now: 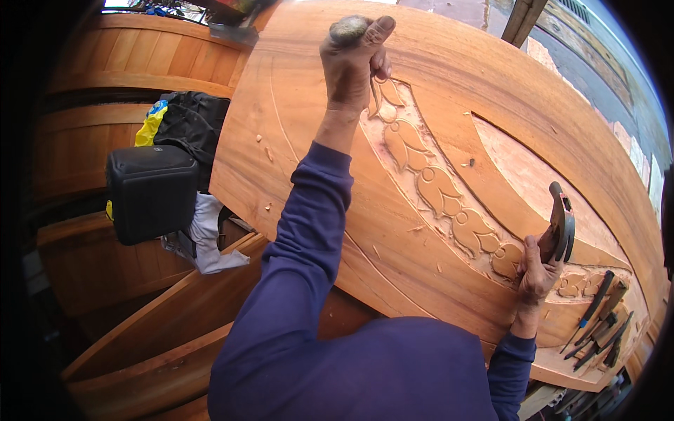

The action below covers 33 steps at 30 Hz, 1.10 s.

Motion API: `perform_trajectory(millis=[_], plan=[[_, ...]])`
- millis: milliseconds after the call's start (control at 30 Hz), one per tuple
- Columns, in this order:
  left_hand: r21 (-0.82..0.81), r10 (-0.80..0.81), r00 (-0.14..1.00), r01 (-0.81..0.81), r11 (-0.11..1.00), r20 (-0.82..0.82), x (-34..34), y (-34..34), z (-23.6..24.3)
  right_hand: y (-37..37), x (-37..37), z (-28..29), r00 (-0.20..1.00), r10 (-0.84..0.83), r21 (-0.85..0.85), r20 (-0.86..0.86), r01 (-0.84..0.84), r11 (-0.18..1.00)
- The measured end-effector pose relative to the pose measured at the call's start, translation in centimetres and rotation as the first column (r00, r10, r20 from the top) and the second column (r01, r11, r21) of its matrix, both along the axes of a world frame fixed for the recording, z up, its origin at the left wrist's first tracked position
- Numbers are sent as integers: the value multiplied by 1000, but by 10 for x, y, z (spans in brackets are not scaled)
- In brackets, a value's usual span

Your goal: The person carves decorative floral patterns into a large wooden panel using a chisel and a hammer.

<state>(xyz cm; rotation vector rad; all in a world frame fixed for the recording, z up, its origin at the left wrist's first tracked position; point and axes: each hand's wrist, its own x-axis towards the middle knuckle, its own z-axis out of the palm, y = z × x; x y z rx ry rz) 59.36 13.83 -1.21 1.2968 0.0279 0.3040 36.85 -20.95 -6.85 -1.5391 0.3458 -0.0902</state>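
Near the top of the view, my left hand (pixel 349 74) is closed round a chisel (pixel 348 30); only its rounded, worn grey butt shows above the fist, and the blade is hidden. That hand is over the upper end of a carved band of leaves and flowers (pixel 437 189) in a large wooden panel (pixel 302 133). To the right and lower, my right hand (pixel 537 275) grips a hammer (pixel 563 223) with a dark curved head, held just above the band's lower part. The hammer's handle is mostly hidden by the fingers.
Several chisels and carving tools (pixel 600 326) lie on the panel's right corner. Small wood chips (pixel 268 207) are scattered over the panel. Left of it stand a black box-shaped case (pixel 152 189), dark cloth (pixel 193 126), a whitish cloth (pixel 210 242) and other wooden panels (pixel 133 52).
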Motion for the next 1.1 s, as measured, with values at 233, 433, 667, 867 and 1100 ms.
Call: perform_trajectory(millis=[233, 433, 667, 867, 1100], plan=[[-49, 11, 1000, -10, 999, 27, -1, -1, -6, -4, -1, -5, 1000, -5, 5, 19, 5, 1000], [-44, -2, 1000, 3, 999, 7, -1, 0, -6, -4, -2, -6, 999, 23, -23, 27, -23, 999], [-39, 72, 997, -73, 997, -4, -6, -11, -8, -15, -7, -15, 997, -4, -7, -77, 3, 1000], [-63, 120, 993, -120, 991, -9, -12, -8, -9, 30, 103, 83, 864, 252, -428, 435, -48, 903], [-51, 93, 993, -90, 995, 76, -2, -27, -12, 144, 243, 105, 489, 780, -920, 390, 243, 308]])
